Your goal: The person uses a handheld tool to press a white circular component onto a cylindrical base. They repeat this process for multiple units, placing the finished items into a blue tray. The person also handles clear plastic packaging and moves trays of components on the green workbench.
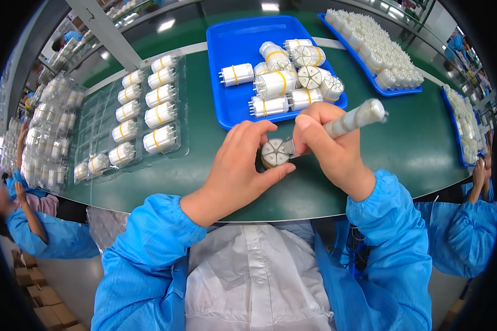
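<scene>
My left hand (pixel 234 165) grips a short white cylinder (pixel 274 153) at the near middle of the green table. Its round end faces up, with dark lines splitting it into wedge-shaped segments, and a yellow band shows on its side. Closed around a thick pale wrapped handle (pixel 354 118) is my right hand (pixel 331 146). A short flat metal blade (pixel 289 147) on this hand tool meets the right edge of the cylinder's face. Just beyond my hands, a blue tray (pixel 226 107) carries several like cylinders (pixel 275 84) with yellow bands and pins, some lying down, some tilted.
At left, a clear plastic tray (pixel 98 115) holds banded cylinders in two rows. Stacked filled clear trays (pixel 49 127) stand farther left. Two more blue trays of white parts (pixel 370 47) (pixel 463 124) are at right. Co-workers in blue sleeves (pixel 52 234) (pixel 461 237) sit on both sides.
</scene>
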A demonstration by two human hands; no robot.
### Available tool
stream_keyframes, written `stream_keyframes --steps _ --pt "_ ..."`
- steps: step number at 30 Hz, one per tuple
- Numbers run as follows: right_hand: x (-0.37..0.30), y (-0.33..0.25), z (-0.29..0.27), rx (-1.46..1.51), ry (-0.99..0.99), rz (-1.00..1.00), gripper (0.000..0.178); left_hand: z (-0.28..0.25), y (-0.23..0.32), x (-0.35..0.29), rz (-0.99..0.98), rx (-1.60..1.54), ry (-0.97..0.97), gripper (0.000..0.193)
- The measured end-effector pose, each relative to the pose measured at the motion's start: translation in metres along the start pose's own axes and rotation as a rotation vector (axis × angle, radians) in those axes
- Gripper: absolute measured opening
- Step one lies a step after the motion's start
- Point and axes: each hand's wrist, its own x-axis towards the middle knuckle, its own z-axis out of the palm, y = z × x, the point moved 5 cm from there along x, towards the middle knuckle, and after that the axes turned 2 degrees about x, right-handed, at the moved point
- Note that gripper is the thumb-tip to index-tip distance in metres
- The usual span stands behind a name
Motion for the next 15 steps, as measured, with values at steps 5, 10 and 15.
stream_keyframes --steps 5,10,15 --pt "0.005 -0.011 -0.010 0.061 0.048 0.020 0.030 0.001 -0.001 -0.002 0.043 -0.220 0.093 0.056" --pt "0.005 -0.003 -0.006 0.056 -0.003 0.044 0.029 0.003 0.001 -0.003 0.077 -0.244 0.087 0.057" --pt "0.003 0.003 -0.001 0.037 0.009 0.028 0.029 0.000 0.005 0.001 0.087 -0.095 0.040 0.060"
